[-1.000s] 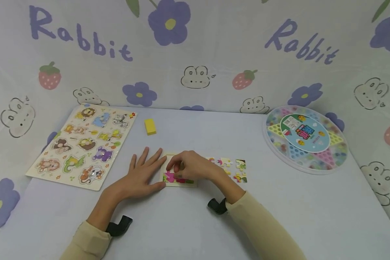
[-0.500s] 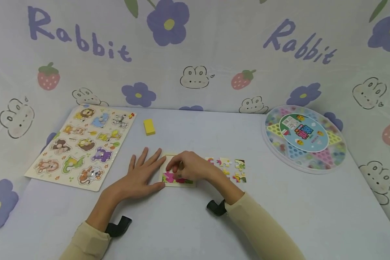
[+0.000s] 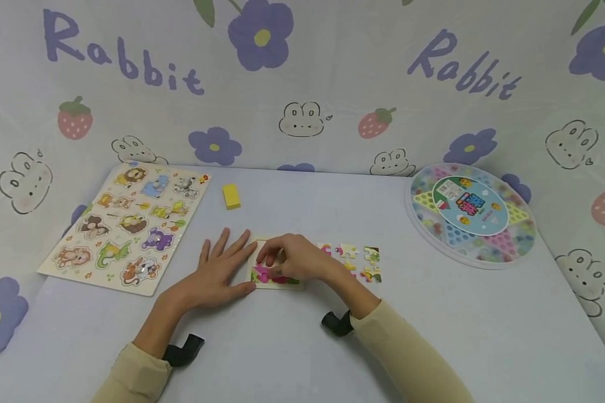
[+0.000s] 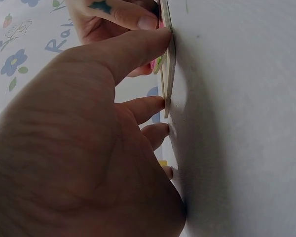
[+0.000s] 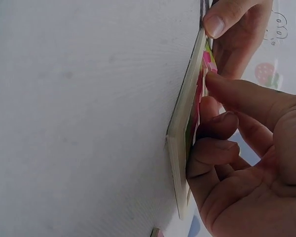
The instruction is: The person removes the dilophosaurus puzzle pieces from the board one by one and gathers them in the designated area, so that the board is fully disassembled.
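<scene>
A small wooden puzzle board [image 3: 284,289] lies on the table, with pink and green pieces along its near side. My left hand [image 3: 217,280] rests flat with fingers spread, its thumb and index finger at the board's left edge. Over the board, my right hand [image 3: 299,257] is bent down, with thumb and index finger pinching a pink-and-green puzzle piece [image 5: 208,59]. In the left wrist view, this puzzle piece [image 4: 160,64] stands tilted off the board. The right fingers hide much of the board's middle.
Several loose puzzle pieces [image 3: 372,255] lie right of the board, partly behind the right wrist. A yellow block [image 3: 231,196] sits farther back. An animal peg puzzle [image 3: 131,224] is at the left, and a round board-game box [image 3: 473,215] at the back right.
The right fingertips shift very slightly over the left part of the board. My left hand stays in place.
</scene>
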The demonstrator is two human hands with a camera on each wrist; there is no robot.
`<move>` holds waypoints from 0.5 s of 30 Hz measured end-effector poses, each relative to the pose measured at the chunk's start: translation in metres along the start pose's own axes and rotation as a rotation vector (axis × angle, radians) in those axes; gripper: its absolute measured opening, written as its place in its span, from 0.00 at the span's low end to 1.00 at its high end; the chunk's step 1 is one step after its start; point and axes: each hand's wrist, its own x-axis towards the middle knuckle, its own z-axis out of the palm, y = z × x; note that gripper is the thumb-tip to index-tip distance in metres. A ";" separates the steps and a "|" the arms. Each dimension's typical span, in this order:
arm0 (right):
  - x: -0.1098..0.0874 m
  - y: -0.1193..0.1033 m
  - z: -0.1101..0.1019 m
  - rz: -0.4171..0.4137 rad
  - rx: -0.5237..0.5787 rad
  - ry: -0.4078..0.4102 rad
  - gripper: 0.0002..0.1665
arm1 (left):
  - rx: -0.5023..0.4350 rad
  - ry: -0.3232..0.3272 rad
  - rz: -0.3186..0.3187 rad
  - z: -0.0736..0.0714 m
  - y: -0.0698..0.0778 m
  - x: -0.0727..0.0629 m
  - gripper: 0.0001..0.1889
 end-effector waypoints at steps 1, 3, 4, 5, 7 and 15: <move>0.000 0.000 0.000 -0.001 0.005 0.001 0.12 | 0.002 -0.002 -0.001 0.000 0.000 0.000 0.44; 0.000 0.000 0.000 -0.004 0.015 0.007 0.11 | 0.003 0.000 0.004 0.000 -0.001 0.001 0.44; 0.000 0.001 0.000 -0.005 0.022 0.011 0.11 | 0.002 0.000 0.005 0.000 -0.001 0.001 0.44; -0.001 0.001 0.000 -0.004 0.024 0.014 0.10 | 0.002 0.000 0.006 0.000 -0.001 0.001 0.44; -0.001 0.001 0.001 0.000 0.036 0.022 0.10 | -0.001 0.000 0.008 0.000 -0.001 0.001 0.44; 0.000 0.002 0.002 -0.008 0.079 0.045 0.08 | 0.004 -0.001 0.006 0.000 -0.001 0.000 0.44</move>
